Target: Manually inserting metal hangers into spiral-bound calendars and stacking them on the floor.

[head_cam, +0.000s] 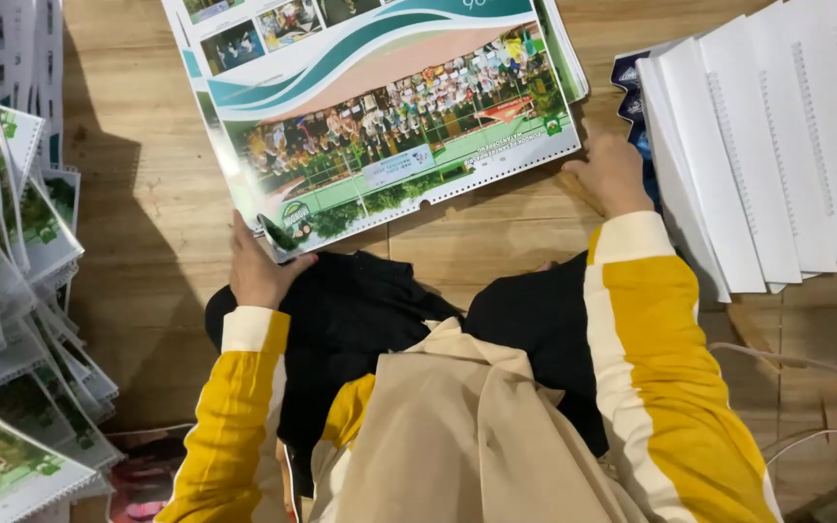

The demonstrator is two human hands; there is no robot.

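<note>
Head view, looking down at a wooden floor point(157, 194). Left hand point(259, 269) grips the near left corner of a stack of printed sheets point(380, 107) with punched holes along the near edge, thumb on top. Right hand point(614, 174) rests on the floor just beside the stack's near right corner, touching its edge. Yellow-and-cream sleeves, black trousers, beige cloth in the lap. Fanned white punched sheets point(777, 145) lie at right; overlapping printed sheets pile point(12, 291) along the left edge.
</note>
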